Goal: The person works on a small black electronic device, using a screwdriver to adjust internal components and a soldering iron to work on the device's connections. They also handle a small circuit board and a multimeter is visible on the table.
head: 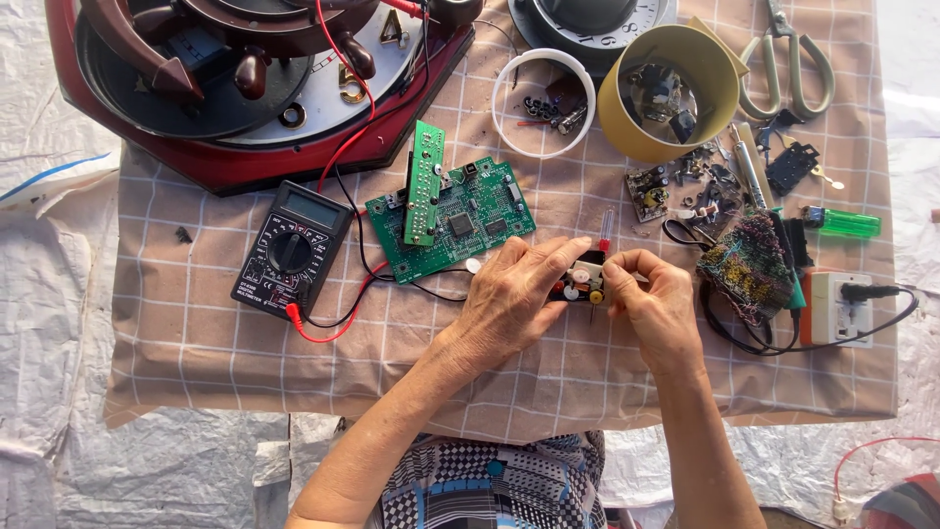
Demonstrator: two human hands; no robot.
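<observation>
A small black-and-white clock movement [586,279] with tiny white, red and yellow gears sits between both hands, low on the checked cloth [196,323] that covers the bench, just right of centre. The left hand [509,294] is curled over its left side, fingers laid across the top, holding it. The right hand [656,299] pinches at its right edge with thumb and forefinger closed narrow. A thin screwdriver with a clear red-tipped handle [606,230] stands just behind the movement, touching or nearly touching it; which cannot be told.

Just left of the hands lies a green circuit board [465,220] with a smaller green board [424,183] standing on edge across it. Further left is a black multimeter [292,250] with a round dial, its red and black leads looping over the cloth. Behind these rests a large red-framed clock case [196,162] with gilt numerals.

Above the hands are a white plastic ring [501,93] holding small parts, and a yellow tub [612,108] on its side with dark pieces inside. Scissors with pale green handles [818,73] lie at the far right corner. Near the right hand are loose bits, a knot of multicoloured wires [749,264], a green lighter [847,222] and a white socket block [837,309] with a black plug in it.
</observation>
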